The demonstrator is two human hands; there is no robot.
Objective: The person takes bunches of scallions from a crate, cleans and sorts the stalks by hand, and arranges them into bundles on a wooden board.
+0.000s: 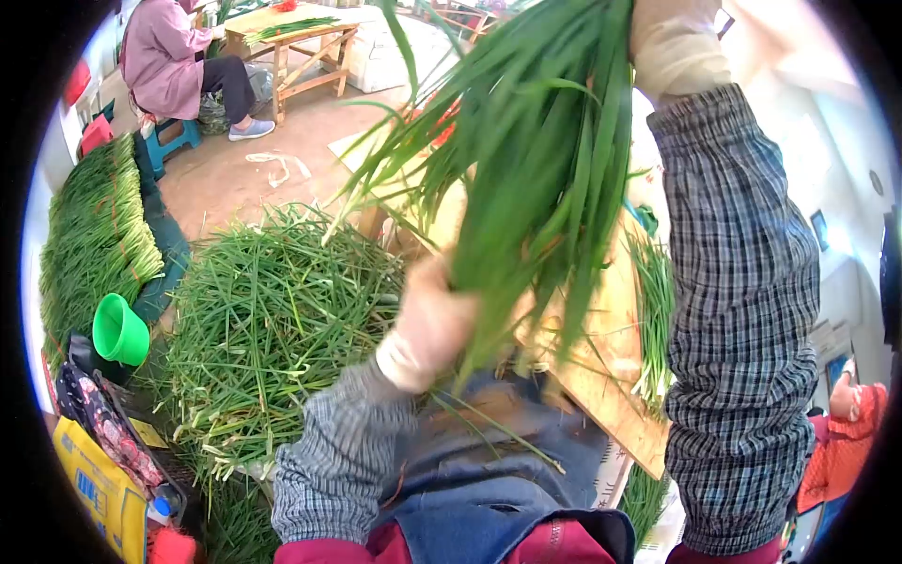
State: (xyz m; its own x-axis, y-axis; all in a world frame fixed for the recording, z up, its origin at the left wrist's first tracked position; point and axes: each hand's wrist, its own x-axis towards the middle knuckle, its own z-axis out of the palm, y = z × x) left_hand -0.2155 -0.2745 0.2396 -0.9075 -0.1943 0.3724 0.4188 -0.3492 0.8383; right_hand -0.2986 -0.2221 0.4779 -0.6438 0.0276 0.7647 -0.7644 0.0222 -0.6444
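A large bunch of long green leaves (554, 160) hangs tips down over the lap and a wooden table (625, 414). At the top right my right hand (678, 42), in a pale glove, is raised at the bunch's upper end and closed round it; its fingers are partly cut off by the frame edge. My left hand (434, 320), gloved and blurred by motion, is at the left side of the hanging leaves, and its fingers are too smeared to read. Left of it lies a loose heap of green stalks (282, 320).
Tied bundles of greens (99, 235) line the far left, near a green bucket (120, 329) and a yellow bag (99, 489). A seated person (174, 56) is beside a wooden table (310, 21) at the back. Another person in red (841, 451) is at the right edge.
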